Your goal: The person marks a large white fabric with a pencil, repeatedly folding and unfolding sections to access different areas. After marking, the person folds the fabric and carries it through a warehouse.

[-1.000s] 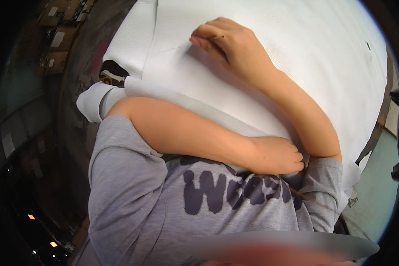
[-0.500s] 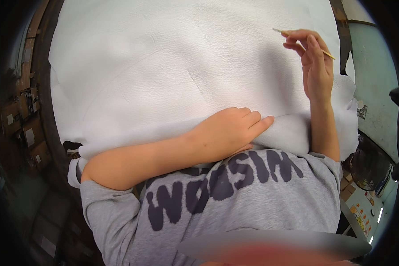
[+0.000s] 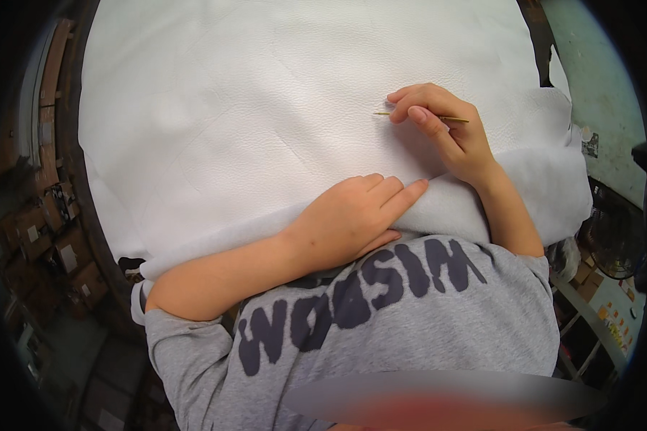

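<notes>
A large sheet of white grained leather spreads in front of me, its near edge rolled over to show a matte, greyish underside. Across that rolled edge lies my left hand, palm down; the index finger stretches out and the thumb is apart from it. Its other fingertips are partly hidden. To the right, my right hand pinches a thin yellow pen-like stick between thumb and fingers. The stick's narrow tip points left over the leather, and I cannot tell whether it touches. Faint curved lines run across the sheet.
Cardboard boxes are stacked low on the left. Beyond the leather's right side is a pale greenish surface, with a dark round fan-like object below it. The leather's edge hangs over at the near right.
My right hand has moved left and nearer to me with the stick, which now lies flatter over the leather. My left hand stays on the rolled edge; the whole view has shifted slightly.
</notes>
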Available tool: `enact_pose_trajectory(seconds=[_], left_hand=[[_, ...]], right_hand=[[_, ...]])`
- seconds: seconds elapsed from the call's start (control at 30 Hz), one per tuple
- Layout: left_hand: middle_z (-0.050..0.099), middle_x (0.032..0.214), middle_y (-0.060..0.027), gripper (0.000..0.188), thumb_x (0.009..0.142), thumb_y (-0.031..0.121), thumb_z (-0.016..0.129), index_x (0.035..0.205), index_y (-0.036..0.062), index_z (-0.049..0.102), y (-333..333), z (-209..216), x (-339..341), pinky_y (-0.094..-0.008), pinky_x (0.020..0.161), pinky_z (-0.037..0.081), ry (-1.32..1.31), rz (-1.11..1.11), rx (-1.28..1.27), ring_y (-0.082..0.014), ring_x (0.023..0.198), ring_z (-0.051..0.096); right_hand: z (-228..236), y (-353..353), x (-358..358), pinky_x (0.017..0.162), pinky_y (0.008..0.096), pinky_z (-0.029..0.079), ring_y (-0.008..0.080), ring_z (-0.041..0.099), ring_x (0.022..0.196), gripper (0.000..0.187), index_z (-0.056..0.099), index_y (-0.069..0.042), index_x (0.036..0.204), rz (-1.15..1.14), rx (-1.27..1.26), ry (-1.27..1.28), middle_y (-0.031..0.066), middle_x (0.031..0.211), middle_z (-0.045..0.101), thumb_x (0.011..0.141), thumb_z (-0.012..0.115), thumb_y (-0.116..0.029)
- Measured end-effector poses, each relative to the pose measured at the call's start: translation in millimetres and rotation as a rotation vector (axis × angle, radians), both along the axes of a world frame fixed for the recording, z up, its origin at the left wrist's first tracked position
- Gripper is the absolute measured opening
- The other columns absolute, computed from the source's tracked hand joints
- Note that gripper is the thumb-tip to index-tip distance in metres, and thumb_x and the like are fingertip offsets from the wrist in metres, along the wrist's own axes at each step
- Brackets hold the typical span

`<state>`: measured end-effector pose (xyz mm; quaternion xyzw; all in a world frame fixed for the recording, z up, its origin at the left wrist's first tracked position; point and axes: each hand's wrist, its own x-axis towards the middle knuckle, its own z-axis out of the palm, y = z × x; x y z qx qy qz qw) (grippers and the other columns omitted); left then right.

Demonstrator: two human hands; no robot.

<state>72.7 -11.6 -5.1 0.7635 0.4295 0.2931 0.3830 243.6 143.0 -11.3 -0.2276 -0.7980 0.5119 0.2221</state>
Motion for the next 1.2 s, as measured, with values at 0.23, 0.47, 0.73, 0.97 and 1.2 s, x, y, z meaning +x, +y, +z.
enact_pose_trajectory(seconds=[0.23,0.47,0.73,0.97,1.2], left_hand=[[0.060,0.101,-0.0123,0.067,0.085,0.025,0.073,0.143,0.0004,0.048,1,2,1,-0.0390,0.082,0.050,0.042,-0.020,-0.019,-0.0290,0.089,0.060],[0.059,0.100,-0.0114,0.067,0.086,0.023,0.073,0.143,0.0005,0.048,0,2,0,-0.0388,0.081,0.050,0.012,-0.003,-0.007,-0.0281,0.088,0.060],[0.059,0.100,-0.0106,0.066,0.086,0.023,0.072,0.143,0.0007,0.047,-1,-1,-1,-0.0384,0.082,0.050,-0.017,-0.002,-0.026,-0.0269,0.089,0.059],[0.059,0.100,-0.0116,0.066,0.087,0.024,0.071,0.143,0.0001,0.047,0,-1,-1,-0.0388,0.083,0.050,-0.006,-0.005,-0.003,-0.0275,0.089,0.059],[0.058,0.100,-0.0117,0.066,0.087,0.024,0.070,0.144,0.0004,0.047,-1,-1,-2,-0.0390,0.083,0.050,-0.015,0.001,-0.012,-0.0280,0.089,0.059]], right_hand=[[1,3,0,0.075,0.0308,0.052,0.0221,0.066,0.081,0.015,0.071,-0.001,0.097,-0.114,0.290,-0.117,0.0100,0.089,0.070,0.099,0.063,-0.014],[4,4,6,0.076,0.0275,0.052,0.0179,0.066,0.081,0.020,0.071,0.000,0.096,-0.212,0.078,-0.110,0.0083,0.088,0.071,0.102,0.059,-0.014],[0,-1,-7,0.075,0.0277,0.053,0.0160,0.067,0.082,0.019,0.071,0.000,0.098,-0.071,0.067,-0.080,0.0075,0.089,0.072,0.101,0.062,-0.016],[0,4,-27,0.074,0.0290,0.053,0.0169,0.068,0.083,0.018,0.072,-0.001,0.100,0.012,0.033,-0.072,0.0090,0.089,0.072,0.101,0.063,-0.016],[4,2,-19,0.078,0.0288,0.054,0.0179,0.068,0.085,0.017,0.071,-0.001,0.101,-0.043,-0.028,-0.044,0.0098,0.089,0.072,0.100,0.063,-0.016]])
